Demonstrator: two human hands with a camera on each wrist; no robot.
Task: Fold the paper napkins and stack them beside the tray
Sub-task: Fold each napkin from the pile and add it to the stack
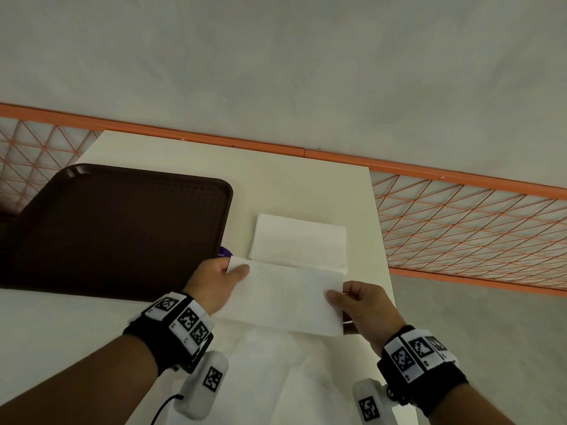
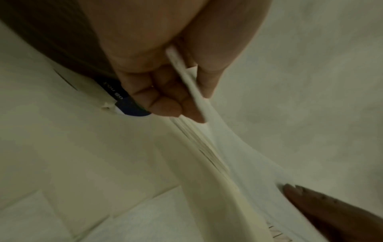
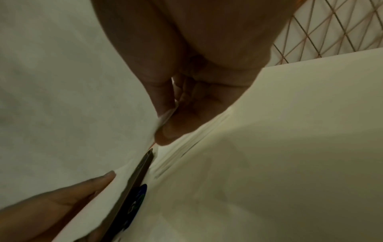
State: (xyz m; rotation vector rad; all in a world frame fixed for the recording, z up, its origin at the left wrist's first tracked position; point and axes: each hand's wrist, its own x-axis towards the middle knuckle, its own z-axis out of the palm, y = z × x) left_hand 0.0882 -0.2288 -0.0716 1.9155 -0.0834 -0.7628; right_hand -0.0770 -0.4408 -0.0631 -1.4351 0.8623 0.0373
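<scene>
Folded napkin (image 1: pixel 285 299) pinched at both ends, left hand (image 1: pixel 214 280) and right hand (image 1: pixel 365 305); stack (image 1: pixel 299 240) toward bench (image 1: pixel 306 185) right edge, beside tray (image 1: pixel 122 225).

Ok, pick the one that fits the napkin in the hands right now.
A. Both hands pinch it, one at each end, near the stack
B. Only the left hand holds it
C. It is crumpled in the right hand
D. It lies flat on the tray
A: the left hand and right hand each pinch an end of the napkin, just in front of the stack beside the tray.
</scene>
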